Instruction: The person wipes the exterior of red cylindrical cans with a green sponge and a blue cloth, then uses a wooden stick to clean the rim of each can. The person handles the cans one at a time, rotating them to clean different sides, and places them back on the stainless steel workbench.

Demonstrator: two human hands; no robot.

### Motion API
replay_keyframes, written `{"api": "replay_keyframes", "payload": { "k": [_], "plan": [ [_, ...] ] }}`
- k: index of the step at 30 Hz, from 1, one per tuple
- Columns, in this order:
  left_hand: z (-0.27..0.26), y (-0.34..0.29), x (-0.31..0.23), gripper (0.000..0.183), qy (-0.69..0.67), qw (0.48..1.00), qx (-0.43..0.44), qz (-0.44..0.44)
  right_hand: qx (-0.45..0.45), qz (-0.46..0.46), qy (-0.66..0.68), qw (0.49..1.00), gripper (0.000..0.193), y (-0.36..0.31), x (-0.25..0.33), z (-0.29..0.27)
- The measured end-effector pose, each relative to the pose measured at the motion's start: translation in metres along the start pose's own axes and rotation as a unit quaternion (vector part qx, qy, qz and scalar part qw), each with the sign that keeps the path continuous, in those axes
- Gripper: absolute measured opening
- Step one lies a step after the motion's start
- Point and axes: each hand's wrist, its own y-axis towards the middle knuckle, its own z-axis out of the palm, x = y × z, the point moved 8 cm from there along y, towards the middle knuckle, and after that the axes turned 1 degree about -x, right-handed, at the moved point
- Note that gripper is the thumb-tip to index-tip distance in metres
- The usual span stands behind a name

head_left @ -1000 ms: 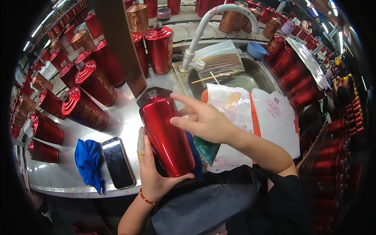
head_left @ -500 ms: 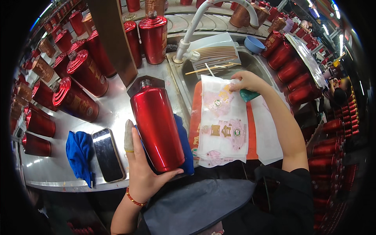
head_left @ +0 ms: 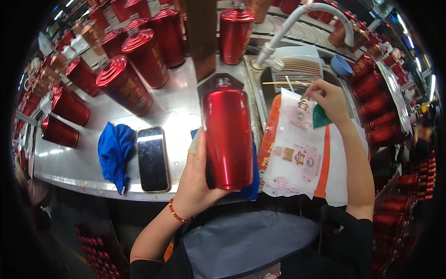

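Note:
A glossy red bottle (head_left: 227, 139) with a bare metallic neck lies tilted over a blue cloth, its plain face up. Around its lower left side wraps my left hand (head_left: 197, 181), a finger cot on one finger. To the right, my right hand (head_left: 332, 100) is closed, with a flat green scraper (head_left: 319, 117) tucked under its fingers. Its pinched fingertips are at the upper part of a white decal sheet (head_left: 297, 156) printed with gold and pink patterns. Whether they grip the sheet is hard to tell. The sheet lies over an orange board (head_left: 271, 135).
A phone (head_left: 153, 160) and a crumpled blue cloth (head_left: 115, 153) lie on the metal counter (head_left: 93, 165). Several red bottles stand at the back left. Behind the sheets are a sink, a white faucet (head_left: 297, 21) and a blue bowl (head_left: 341, 66). More red bottles line the right.
The whole view has shifted, so the counter things appear further right. My right hand's fingers have drawn in at the decal sheet's top, and the green scraper shows more. My left hand keeps the bottle.

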Motion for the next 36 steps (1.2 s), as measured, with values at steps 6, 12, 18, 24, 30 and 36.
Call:
{"api": "replay_keyframes", "payload": {
  "k": [6,12,18,24,30,36],
  "plan": [
    [-0.002,0.011,-0.019,0.129,0.058,0.997,-0.042,0.03,-0.011,-0.148,0.033,0.988,0.017,-0.051,0.12,-0.031],
    [-0.003,0.009,0.004,0.134,0.025,0.999,0.015,0.015,0.05,-0.236,0.097,0.966,0.03,-0.079,0.199,-0.055],
    [-0.008,0.019,-0.007,0.137,-0.015,1.0,0.008,0.026,0.147,-0.241,0.202,0.938,0.027,-0.067,0.227,-0.035],
    [-0.017,0.02,-0.004,0.145,-0.17,0.981,0.094,0.006,0.226,-0.102,0.274,0.929,0.019,-0.02,0.194,0.037],
    [-0.004,0.016,0.007,0.102,-0.255,0.96,-0.045,-0.11,0.21,-0.089,0.284,0.931,0.012,-0.009,0.18,0.064],
    [-0.001,0.015,0.002,0.101,-0.181,0.974,-0.071,-0.112,0.202,-0.108,0.289,0.929,0.009,-0.007,0.183,0.065]
  ]
}}
